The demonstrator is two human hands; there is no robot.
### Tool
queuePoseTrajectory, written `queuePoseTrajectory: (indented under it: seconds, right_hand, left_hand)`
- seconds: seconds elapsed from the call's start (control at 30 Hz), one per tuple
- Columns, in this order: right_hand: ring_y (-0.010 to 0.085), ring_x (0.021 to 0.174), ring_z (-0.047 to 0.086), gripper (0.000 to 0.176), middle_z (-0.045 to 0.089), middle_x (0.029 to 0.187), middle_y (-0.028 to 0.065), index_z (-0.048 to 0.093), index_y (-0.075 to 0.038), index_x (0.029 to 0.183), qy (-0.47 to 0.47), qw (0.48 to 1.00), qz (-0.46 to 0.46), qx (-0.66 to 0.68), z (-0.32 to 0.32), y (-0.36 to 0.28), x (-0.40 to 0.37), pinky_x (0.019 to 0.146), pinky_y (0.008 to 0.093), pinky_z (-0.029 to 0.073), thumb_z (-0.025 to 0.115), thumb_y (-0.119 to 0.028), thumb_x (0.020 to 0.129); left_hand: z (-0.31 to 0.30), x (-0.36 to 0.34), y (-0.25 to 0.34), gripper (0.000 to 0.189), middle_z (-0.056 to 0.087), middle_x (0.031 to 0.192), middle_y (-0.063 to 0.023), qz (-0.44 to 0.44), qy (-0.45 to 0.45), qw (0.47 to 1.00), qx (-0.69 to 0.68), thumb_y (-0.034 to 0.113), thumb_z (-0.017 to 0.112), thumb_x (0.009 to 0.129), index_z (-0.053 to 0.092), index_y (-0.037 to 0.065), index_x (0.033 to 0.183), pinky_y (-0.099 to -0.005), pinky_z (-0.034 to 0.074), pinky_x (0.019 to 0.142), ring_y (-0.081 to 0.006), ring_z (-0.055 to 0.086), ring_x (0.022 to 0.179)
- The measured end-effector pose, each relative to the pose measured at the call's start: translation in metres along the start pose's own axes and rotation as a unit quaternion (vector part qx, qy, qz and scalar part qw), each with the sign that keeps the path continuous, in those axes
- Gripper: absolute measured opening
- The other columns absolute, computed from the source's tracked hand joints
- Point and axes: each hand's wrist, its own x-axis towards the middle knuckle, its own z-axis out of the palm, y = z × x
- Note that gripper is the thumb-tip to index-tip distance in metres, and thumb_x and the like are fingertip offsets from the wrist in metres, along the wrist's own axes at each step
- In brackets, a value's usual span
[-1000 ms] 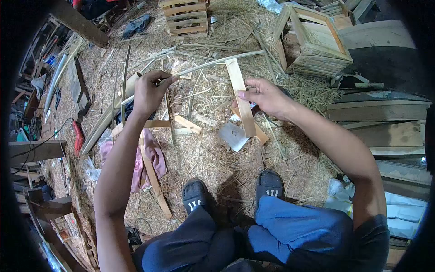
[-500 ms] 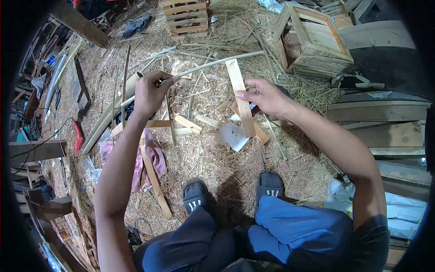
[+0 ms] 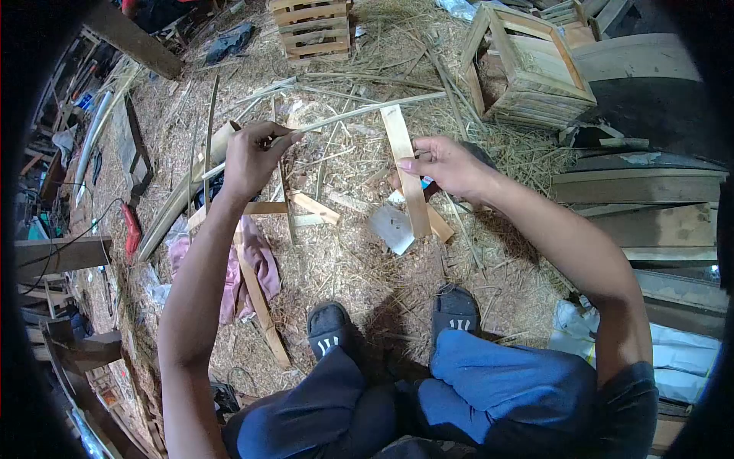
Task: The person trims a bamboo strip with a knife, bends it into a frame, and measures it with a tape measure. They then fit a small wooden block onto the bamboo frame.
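Observation:
Between the thumb and fingers of my left hand [image 3: 258,157] is a long thin bamboo strip [image 3: 359,112], slanting up to the right. My right hand [image 3: 446,164] grips a flat pale wooden slat [image 3: 404,164] by its right edge, thumb on top. The strip's right part overlaps the slat's upper end in this view. Below the slat lie a small whitish translucent sheet [image 3: 391,229] and another wooden piece [image 3: 440,225]. Beneath my left forearm, a pink cloth [image 3: 264,264] has a wooden slat [image 3: 260,306] lying across it.
Shavings and loose strips cover the floor. A slatted wooden crate [image 3: 312,30] stands at the back, and a wooden frame box [image 3: 531,69] at back right. Boards [image 3: 642,187] are stacked on the right. A red tool [image 3: 131,229] lies left, near a thick bamboo pole [image 3: 183,195].
The slat in my right hand has dipped slightly, and the bamboo strip's right part has come down a little with it. Both hands keep their hold.

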Motion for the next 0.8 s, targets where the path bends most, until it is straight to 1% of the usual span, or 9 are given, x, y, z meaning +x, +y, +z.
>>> queuePoseTrajectory:
  seconds: [0.07,0.17,0.3,0.4,0.5,0.57,0.6,0.67,0.8]
  right_hand:
    - [0.0177,0.094,0.074,0.026,0.076,0.103,0.0109,0.062,-0.002,0.125,-0.01,1.0,-0.021,0.006,-0.002,0.007,0.003,0.074,0.0317,0.059,0.059,-0.019,0.105]
    - [0.0171,0.094,0.073,0.026,0.077,0.104,0.0111,0.06,-0.002,0.125,-0.023,1.0,-0.007,0.001,-0.002,0.001,-0.002,0.07,0.0343,0.058,0.054,-0.019,0.107]
    - [0.0172,0.095,0.072,0.025,0.077,0.104,0.011,0.061,-0.002,0.124,-0.021,1.0,-0.003,-0.003,-0.001,0.0,-0.004,0.071,0.0347,0.058,0.054,-0.02,0.107]
    - [0.0173,0.095,0.073,0.026,0.077,0.104,0.0106,0.061,-0.002,0.124,-0.024,1.0,-0.003,0.004,-0.002,0.003,-0.003,0.069,0.0348,0.058,0.054,-0.02,0.107]
    - [0.0172,0.094,0.073,0.026,0.077,0.104,0.0101,0.06,-0.003,0.125,-0.014,1.0,0.005,0.012,-0.004,0.009,0.002,0.067,0.034,0.056,0.055,-0.02,0.107]
    - [0.0157,0.091,0.073,0.027,0.077,0.104,0.0109,0.061,-0.004,0.127,0.008,1.0,0.019,0.024,-0.004,0.005,0.001,0.073,0.0321,0.058,0.061,-0.019,0.104]
    - [0.0157,0.091,0.073,0.027,0.077,0.104,0.0109,0.061,-0.004,0.127,0.008,1.0,0.019,0.024,-0.006,0.01,0.005,0.073,0.0321,0.058,0.061,-0.019,0.104]
    - [0.0153,0.091,0.073,0.026,0.077,0.103,0.0111,0.061,-0.004,0.127,-0.004,0.999,-0.032,-0.005,-0.009,0.024,0.015,0.071,0.0299,0.057,0.06,-0.017,0.105]
    - [0.0157,0.094,0.073,0.025,0.077,0.103,0.0122,0.06,-0.001,0.126,0.012,1.0,-0.009,-0.01,0.003,0.017,0.012,0.073,0.0285,0.057,0.058,-0.015,0.105]
  left_hand:
    - [0.0,0.0,-0.002,0.023,0.073,0.084,-0.0142,-0.01,-0.017,1.0,-0.024,0.023,0.081,0.088,0.077,0.001,0.092,-0.0361,0.051,0.068,-0.0234,0.069,0.074]
    - [0.004,-0.001,-0.007,0.024,0.073,0.083,-0.0133,0.017,0.0,1.0,-0.002,0.025,0.081,0.088,0.078,0.002,0.092,-0.0365,0.051,0.067,-0.0229,0.068,0.073]
    - [0.003,-0.002,-0.003,0.026,0.073,0.083,-0.0122,0.008,0.0,1.0,0.012,0.03,0.081,0.088,0.078,0.005,0.094,-0.0365,0.051,0.066,-0.023,0.069,0.072]
    - [0.004,-0.003,-0.003,0.025,0.075,0.086,-0.0116,-0.04,-0.022,0.999,0.013,0.033,0.078,0.091,0.079,0.009,0.096,-0.0369,0.053,0.066,-0.0251,0.071,0.074]
    - [0.005,-0.004,0.0,0.024,0.076,0.09,-0.0112,-0.03,-0.025,0.999,0.032,0.034,0.074,0.093,0.08,0.012,0.101,-0.037,0.054,0.068,-0.0266,0.073,0.078]
    - [0.007,-0.006,-0.001,0.023,0.077,0.092,-0.0106,0.027,0.016,0.999,0.033,0.032,0.072,0.095,0.08,0.013,0.104,-0.0373,0.055,0.069,-0.0278,0.074,0.08]
    - [0.008,-0.006,-0.003,0.023,0.077,0.092,-0.0106,0.027,0.016,0.999,0.033,0.032,0.072,0.095,0.08,0.013,0.104,-0.0373,0.055,0.069,-0.0278,0.074,0.08]
    - [0.006,-0.005,-0.008,0.024,0.077,0.09,-0.0098,0.051,0.03,0.998,0.034,0.033,0.073,0.094,0.079,0.014,0.107,-0.0368,0.056,0.07,-0.0281,0.074,0.079]
    - [-0.004,-0.009,0.0,0.025,0.076,0.086,-0.0098,0.035,0.023,0.999,0.027,0.034,0.073,0.095,0.079,0.011,0.102,-0.0354,0.054,0.067,-0.0254,0.072,0.073]
